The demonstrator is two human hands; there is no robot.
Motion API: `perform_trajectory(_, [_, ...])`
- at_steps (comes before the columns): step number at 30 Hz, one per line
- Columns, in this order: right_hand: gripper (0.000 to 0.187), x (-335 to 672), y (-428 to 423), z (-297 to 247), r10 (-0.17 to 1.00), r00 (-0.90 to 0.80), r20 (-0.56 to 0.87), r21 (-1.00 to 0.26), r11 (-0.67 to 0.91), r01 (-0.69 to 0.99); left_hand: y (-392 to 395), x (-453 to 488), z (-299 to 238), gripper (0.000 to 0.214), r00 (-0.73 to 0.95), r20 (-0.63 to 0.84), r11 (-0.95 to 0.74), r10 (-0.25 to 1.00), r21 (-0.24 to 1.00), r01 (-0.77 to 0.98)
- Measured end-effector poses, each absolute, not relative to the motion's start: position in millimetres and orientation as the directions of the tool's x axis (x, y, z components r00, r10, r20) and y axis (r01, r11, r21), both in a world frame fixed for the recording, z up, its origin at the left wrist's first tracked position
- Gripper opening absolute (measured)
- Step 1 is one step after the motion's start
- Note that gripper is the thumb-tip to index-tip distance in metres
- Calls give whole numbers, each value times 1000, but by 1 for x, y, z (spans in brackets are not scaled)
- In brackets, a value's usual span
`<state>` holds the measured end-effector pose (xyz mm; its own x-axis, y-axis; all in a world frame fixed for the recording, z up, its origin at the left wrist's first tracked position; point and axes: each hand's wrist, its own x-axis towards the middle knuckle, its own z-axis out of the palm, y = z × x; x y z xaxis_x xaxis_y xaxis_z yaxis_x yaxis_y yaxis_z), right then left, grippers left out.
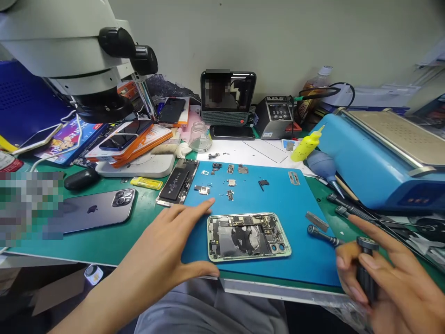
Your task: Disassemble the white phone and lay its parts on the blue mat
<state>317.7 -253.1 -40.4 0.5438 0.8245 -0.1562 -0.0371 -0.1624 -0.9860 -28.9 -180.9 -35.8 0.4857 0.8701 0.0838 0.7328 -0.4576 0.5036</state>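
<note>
An opened phone housing [227, 244] with a pale green frame lies on the blue mat [295, 204], its circuit board and inner parts showing. Just left of it is my left hand [167, 246], thumb and fingers spread apart and holding nothing. At the right edge of the mat, my right hand [399, 283] grips a dark screwdriver [369, 271] by its handle, the index finger stretched out; its tip is hidden. Above the housing lie several small phone parts, among them a metal SIM reader [231, 183] and a black bracket [263, 183].
A phone screen with battery [177, 183] lies at the mat's left edge, near a yellow lighter [148, 183] and a grey phone [92, 211]. A microscope [100, 88] overhangs the left. More screwdrivers [321, 234], an air blower [321, 166] and a blue machine [368, 162] stand right.
</note>
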Motion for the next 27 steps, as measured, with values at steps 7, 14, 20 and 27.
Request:
perform_trajectory(7, [65,332,-250,-33,789,590,172,-832,-204,515,-181,-19,-37,119,517,116,-475,848,599,645])
perform_trajectory(14, [51,366,-239,-27,829,404,387,-398,-245,884,-198,-12,-49,98,551,227,-587,803,469,661])
perform_trajectory(20, [45,378,-236,-35,870,267,414,-171,-214,962,-214,10,-65,80,539,437,-670,720,235,704])
perform_trajectory(27, [38,373,-239,-33,874,187,449,-146,-134,980,-221,43,-67,72,507,467,-617,725,113,779])
